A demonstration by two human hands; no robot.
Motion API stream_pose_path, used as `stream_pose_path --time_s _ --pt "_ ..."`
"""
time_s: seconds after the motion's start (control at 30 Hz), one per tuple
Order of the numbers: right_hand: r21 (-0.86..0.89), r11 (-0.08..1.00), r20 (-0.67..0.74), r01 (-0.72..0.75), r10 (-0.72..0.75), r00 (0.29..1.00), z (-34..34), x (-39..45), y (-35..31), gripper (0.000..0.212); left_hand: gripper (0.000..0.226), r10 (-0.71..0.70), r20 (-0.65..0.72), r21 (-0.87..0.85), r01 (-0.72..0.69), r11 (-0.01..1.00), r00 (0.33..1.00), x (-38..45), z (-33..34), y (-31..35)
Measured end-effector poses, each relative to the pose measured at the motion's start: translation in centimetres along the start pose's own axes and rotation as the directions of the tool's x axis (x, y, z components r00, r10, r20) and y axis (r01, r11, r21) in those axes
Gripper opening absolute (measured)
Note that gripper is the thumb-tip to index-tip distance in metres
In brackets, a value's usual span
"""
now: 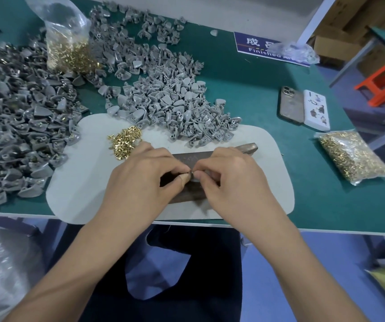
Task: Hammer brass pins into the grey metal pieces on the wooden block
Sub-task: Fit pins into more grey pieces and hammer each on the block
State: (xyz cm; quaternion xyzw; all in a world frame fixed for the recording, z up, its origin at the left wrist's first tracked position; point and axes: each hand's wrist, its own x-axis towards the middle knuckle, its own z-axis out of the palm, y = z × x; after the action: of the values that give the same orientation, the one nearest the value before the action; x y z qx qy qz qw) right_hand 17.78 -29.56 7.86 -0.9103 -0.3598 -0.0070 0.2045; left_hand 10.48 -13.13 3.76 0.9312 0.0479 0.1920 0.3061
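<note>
Both hands meet over the dark wooden block (186, 159) on the pale grey mat (82, 182). My left hand (140, 180) and my right hand (231, 180) pinch a small grey metal piece (191, 175) between their fingertips; most of it is hidden by the fingers. Whether a pin is in it I cannot tell. A loose heap of brass pins (124, 141) lies on the mat just beyond my left hand. A brownish tool end (248, 147) pokes out behind my right hand.
Heaps of grey metal pieces (175, 108) cover the green table behind and a darker heap (17, 117) lies left. An open bag of brass pins (68, 45) stands far left, a sealed bag (351, 156) lies right. A phone (291, 104) and a white box (315, 110) lie beyond.
</note>
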Motion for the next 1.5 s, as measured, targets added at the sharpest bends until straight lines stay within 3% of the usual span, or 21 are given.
stream_pose_path --time_s 0.1,0.23,0.33,0.4,0.43,0.5,0.53,0.6,0.67,0.77,0.9,1.0,1.1,1.23,1.4,1.5 --pt "0.122 0.992 -0.028 -0.034 0.038 0.999 0.6 -0.3 0.5 0.011 0.007 0.007 -0.002 0.019 -0.007 1.000 1.000 0.0 0.0 0.0" --pt "0.076 0.997 -0.028 -0.023 0.025 0.999 1.0 -0.1 0.8 0.011 0.005 0.016 0.005 0.018 -0.016 1.000 1.000 0.0 0.0 0.0" --pt "0.262 0.964 -0.057 -0.047 0.064 0.996 1.2 -0.6 1.3 0.008 0.004 0.004 0.000 0.028 -0.004 1.000 1.000 0.0 0.1 0.0" --pt "0.362 0.928 -0.177 -0.087 0.160 0.971 1.2 -1.7 2.4 0.008 0.003 -0.014 -0.019 0.023 0.014 1.000 1.000 -0.1 0.3 0.2" --pt "0.337 0.929 -0.247 -0.154 0.245 0.937 1.3 -2.3 3.3 0.012 0.004 -0.022 -0.029 0.017 0.022 1.000 0.999 -0.1 0.4 0.3" --pt "0.093 0.904 -0.292 -0.418 0.426 0.856 1.4 -3.4 5.3 0.030 0.006 -0.024 -0.043 0.020 0.024 0.999 0.999 -0.1 0.5 0.3" --pt "-0.054 0.849 -0.256 -0.525 0.497 0.829 1.6 -3.9 6.1 0.037 0.006 -0.020 -0.044 0.027 0.021 0.999 0.999 -0.1 0.5 0.3" --pt "-0.175 0.791 -0.142 -0.586 0.569 0.810 1.8 -4.6 6.9 0.039 0.006 -0.014 -0.037 0.033 0.015 0.999 0.999 -0.1 0.4 0.3" --pt "-0.180 0.796 -0.090 -0.578 0.572 0.815 1.4 -4.6 7.1 0.030 0.006 -0.014 -0.033 0.039 0.015 0.999 0.999 -0.1 0.4 0.3" --pt "-0.167 0.816 -0.117 -0.553 0.541 0.833 0.1 -4.8 7.1 0.024 0.006 -0.012 -0.029 0.048 0.013 0.999 1.000 -0.2 0.3 0.2" --pt "0.311 0.868 -0.091 -0.388 0.433 0.897 -2.0 -5.6 6.0 0.025 0.006 0.006 -0.021 0.055 -0.005 0.998 1.000 -0.1 0.1 0.2" --pt "0.442 0.862 0.001 -0.248 0.276 0.961 -2.0 -6.2 4.5 0.015 0.005 0.021 -0.027 0.096 -0.018 0.995 0.999 0.0 0.1 0.2" --pt "0.442 0.876 0.003 -0.191 0.212 0.977 -1.1 -6.9 3.3 0.025 0.006 0.030 -0.037 0.121 -0.025 0.992 0.999 0.1 0.2 0.0" --pt "0.324 0.918 0.022 -0.228 0.233 0.972 -1.3 -6.9 2.9 0.022 0.005 0.032 -0.038 0.112 -0.028 0.993 0.999 0.1 0.2 0.0" --pt "0.192 0.956 -0.188 -0.223 0.258 0.947 -3.0 -7.6 2.4 0.027 0.007 0.036 -0.032 0.122 -0.032 0.992 0.999 0.3 0.3 0.2" --pt "0.150 0.966 -0.188 -0.212 0.238 0.953 -2.4 -7.5 1.4 0.032 0.007 0.038 -0.031 0.134 -0.034 0.990 0.999 0.2 0.3 0.2"
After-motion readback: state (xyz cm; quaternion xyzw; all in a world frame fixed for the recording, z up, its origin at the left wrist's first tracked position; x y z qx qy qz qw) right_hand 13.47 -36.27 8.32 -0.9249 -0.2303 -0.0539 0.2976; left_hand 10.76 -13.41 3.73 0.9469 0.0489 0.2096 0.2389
